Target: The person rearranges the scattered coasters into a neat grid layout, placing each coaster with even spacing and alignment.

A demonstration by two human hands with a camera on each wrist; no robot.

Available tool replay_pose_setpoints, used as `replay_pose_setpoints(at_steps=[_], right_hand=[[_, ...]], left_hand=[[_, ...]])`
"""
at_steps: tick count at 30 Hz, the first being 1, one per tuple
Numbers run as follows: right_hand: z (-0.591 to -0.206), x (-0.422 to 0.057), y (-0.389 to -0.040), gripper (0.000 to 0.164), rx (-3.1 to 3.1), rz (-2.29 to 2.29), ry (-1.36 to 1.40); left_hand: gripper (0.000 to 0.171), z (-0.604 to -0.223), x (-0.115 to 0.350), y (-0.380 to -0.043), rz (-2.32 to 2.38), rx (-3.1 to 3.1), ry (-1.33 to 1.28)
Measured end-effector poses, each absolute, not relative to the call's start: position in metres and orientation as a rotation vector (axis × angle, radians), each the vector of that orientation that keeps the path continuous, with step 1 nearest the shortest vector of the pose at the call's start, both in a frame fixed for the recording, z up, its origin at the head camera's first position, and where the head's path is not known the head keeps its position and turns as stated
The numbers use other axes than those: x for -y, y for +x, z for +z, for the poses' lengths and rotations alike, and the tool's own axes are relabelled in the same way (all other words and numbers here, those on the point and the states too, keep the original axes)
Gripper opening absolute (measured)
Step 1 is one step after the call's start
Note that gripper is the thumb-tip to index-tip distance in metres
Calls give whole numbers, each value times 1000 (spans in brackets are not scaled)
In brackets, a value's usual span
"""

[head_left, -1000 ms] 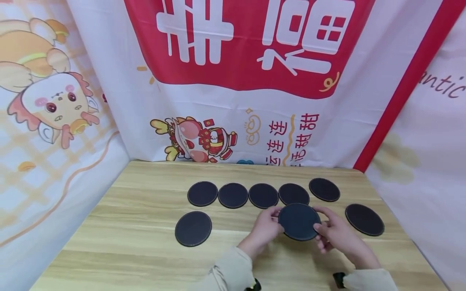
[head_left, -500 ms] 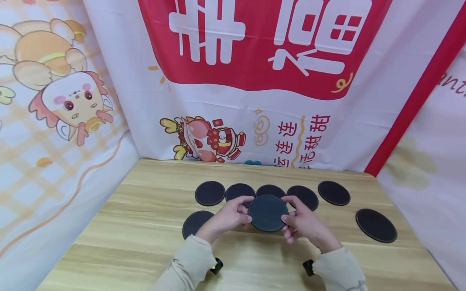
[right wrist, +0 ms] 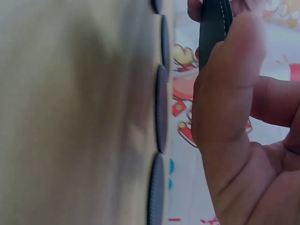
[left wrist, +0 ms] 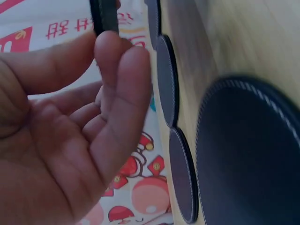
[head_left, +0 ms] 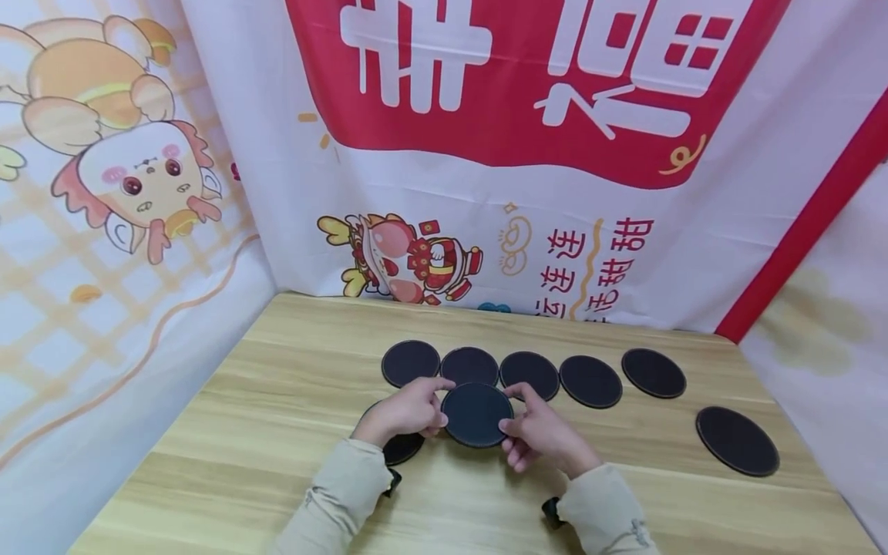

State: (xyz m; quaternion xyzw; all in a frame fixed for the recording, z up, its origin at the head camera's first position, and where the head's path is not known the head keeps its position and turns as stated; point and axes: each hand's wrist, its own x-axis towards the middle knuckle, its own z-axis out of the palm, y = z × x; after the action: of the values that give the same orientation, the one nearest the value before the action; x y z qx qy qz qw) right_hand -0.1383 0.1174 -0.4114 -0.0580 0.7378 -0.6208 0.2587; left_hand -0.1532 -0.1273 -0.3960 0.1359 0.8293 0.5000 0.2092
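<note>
A round black coaster [head_left: 477, 415] with a stitched edge is held by both hands in front of the row, raised off the table. My left hand [head_left: 408, 408] pinches its left rim, and my right hand [head_left: 544, 432] pinches the right rim between thumb and fingers. In the left wrist view the held coaster [left wrist: 105, 16] shows edge-on at the fingertips of the left hand [left wrist: 89, 122]. The right wrist view has the coaster [right wrist: 212, 37] by the right thumb [right wrist: 234, 79]. Beneath the left wrist lies another coaster [head_left: 404, 447], partly covered by the hand and forearm.
Behind the hands, several matching coasters run in a row, from a left-end coaster [head_left: 411, 364] to one [head_left: 590, 381] at right. Two more, a back coaster [head_left: 654, 373] and a front coaster [head_left: 738, 441], lie farther right. Printed cloth [head_left: 416, 185] hangs behind the wooden table [head_left: 277, 385].
Both hands have carried the held coaster leftward along the row, from near its right end to in front of its left part. The head view has shifted slightly. The other coasters stay put.
</note>
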Motion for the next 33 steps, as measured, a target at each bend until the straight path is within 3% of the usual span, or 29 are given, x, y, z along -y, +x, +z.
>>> replay_pose_setpoints(at_steps=[19,33], right_hand=[[-431,-105,-138,51,-1980,-1661,-97],[-439,-100,-138,49,-2134,-1515,-145]], left_hand=[[48,-401,128,-158,836,-2655,541],[38,-409,128,-163,789,-2659,491]])
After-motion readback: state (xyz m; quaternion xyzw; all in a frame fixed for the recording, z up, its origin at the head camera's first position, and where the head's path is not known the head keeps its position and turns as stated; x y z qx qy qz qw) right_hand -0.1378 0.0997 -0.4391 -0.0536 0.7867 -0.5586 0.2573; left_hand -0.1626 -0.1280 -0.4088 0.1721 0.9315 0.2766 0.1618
